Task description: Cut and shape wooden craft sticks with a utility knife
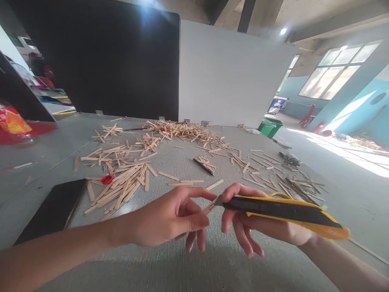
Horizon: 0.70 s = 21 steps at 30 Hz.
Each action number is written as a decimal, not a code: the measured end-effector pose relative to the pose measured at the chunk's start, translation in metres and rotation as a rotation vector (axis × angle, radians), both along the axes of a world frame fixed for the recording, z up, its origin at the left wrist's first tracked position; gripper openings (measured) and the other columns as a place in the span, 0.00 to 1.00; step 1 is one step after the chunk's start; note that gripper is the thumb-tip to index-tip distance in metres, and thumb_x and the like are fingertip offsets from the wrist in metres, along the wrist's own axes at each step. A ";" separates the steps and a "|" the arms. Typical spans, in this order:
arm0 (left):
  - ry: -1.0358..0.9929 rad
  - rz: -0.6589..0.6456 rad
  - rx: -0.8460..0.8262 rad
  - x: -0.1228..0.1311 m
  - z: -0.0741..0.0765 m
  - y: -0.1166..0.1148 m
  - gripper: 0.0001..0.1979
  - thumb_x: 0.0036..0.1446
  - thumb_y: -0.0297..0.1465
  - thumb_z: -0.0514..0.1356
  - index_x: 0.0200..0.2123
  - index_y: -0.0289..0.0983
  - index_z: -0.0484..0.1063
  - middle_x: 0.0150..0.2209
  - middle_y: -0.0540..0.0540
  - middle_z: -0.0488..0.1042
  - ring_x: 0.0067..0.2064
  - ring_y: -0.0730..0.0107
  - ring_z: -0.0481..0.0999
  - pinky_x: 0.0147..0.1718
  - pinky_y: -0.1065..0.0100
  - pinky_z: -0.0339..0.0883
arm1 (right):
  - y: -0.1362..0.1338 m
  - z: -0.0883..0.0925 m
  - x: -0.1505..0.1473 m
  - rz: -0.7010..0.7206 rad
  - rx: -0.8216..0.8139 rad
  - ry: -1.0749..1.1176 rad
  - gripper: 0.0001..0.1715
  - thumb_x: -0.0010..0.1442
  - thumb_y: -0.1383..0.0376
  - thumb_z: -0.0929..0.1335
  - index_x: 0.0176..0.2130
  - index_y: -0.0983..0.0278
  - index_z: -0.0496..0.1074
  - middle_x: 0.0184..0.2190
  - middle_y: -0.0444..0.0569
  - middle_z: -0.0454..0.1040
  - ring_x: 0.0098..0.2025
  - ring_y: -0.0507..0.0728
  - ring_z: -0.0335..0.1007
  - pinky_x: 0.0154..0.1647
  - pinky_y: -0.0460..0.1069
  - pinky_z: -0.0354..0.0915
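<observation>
Between the thumb and fingers of my left hand is a small wooden craft stick with dark pencil-like marks on it. My right hand grips a yellow and black utility knife, its handle slanting down to the right. The knife's short blade touches or nearly touches the stick's upper end. Both hands are held close together above the table. Beyond them, a few loose craft sticks lie flat, and a black pen rests beside a small heap of cut pieces.
Piles of craft sticks spread over the grey table. A red bottle cap and a black board are at left. Black and white panels stand at the back. Dark thin strips lie at right; a green bin stands beyond.
</observation>
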<state>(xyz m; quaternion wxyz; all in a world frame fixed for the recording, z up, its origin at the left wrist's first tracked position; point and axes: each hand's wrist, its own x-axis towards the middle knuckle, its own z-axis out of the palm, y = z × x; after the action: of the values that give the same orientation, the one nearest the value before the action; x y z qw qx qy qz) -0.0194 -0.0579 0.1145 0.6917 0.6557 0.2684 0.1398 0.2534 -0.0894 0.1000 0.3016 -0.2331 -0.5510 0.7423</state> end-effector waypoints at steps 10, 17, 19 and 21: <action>-0.031 0.025 0.061 0.005 -0.007 0.007 0.24 0.68 0.51 0.63 0.57 0.41 0.70 0.27 0.52 0.79 0.24 0.72 0.72 0.28 0.68 0.67 | 0.004 -0.001 0.008 -0.131 -0.107 -0.054 0.27 0.63 0.50 0.74 0.57 0.51 0.66 0.55 0.53 0.80 0.23 0.51 0.76 0.15 0.44 0.71; 0.155 0.260 0.181 0.002 -0.010 0.017 0.18 0.73 0.42 0.58 0.58 0.37 0.70 0.29 0.50 0.79 0.28 0.70 0.75 0.27 0.68 0.61 | 0.017 -0.003 0.014 -0.284 0.180 -0.052 0.27 0.70 0.48 0.70 0.61 0.56 0.71 0.61 0.61 0.75 0.38 0.58 0.83 0.27 0.49 0.81; 0.152 0.287 0.209 0.003 -0.008 0.017 0.18 0.74 0.41 0.58 0.58 0.36 0.70 0.29 0.51 0.78 0.28 0.70 0.74 0.28 0.68 0.63 | 0.022 -0.005 0.020 -0.310 0.160 -0.055 0.28 0.71 0.50 0.69 0.66 0.52 0.68 0.67 0.59 0.70 0.42 0.59 0.83 0.29 0.50 0.83; 0.133 0.323 0.253 0.004 -0.006 0.015 0.21 0.74 0.41 0.58 0.62 0.36 0.66 0.30 0.51 0.79 0.29 0.70 0.74 0.30 0.67 0.66 | 0.027 -0.007 0.028 -0.338 0.162 -0.064 0.29 0.72 0.53 0.69 0.69 0.48 0.66 0.72 0.56 0.64 0.44 0.59 0.83 0.27 0.48 0.82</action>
<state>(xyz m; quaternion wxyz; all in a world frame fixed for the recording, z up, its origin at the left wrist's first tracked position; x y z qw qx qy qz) -0.0152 -0.0433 0.1087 0.5532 0.6935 0.3954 0.2379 0.2815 -0.0625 0.0935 0.4222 -0.3210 -0.5714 0.6263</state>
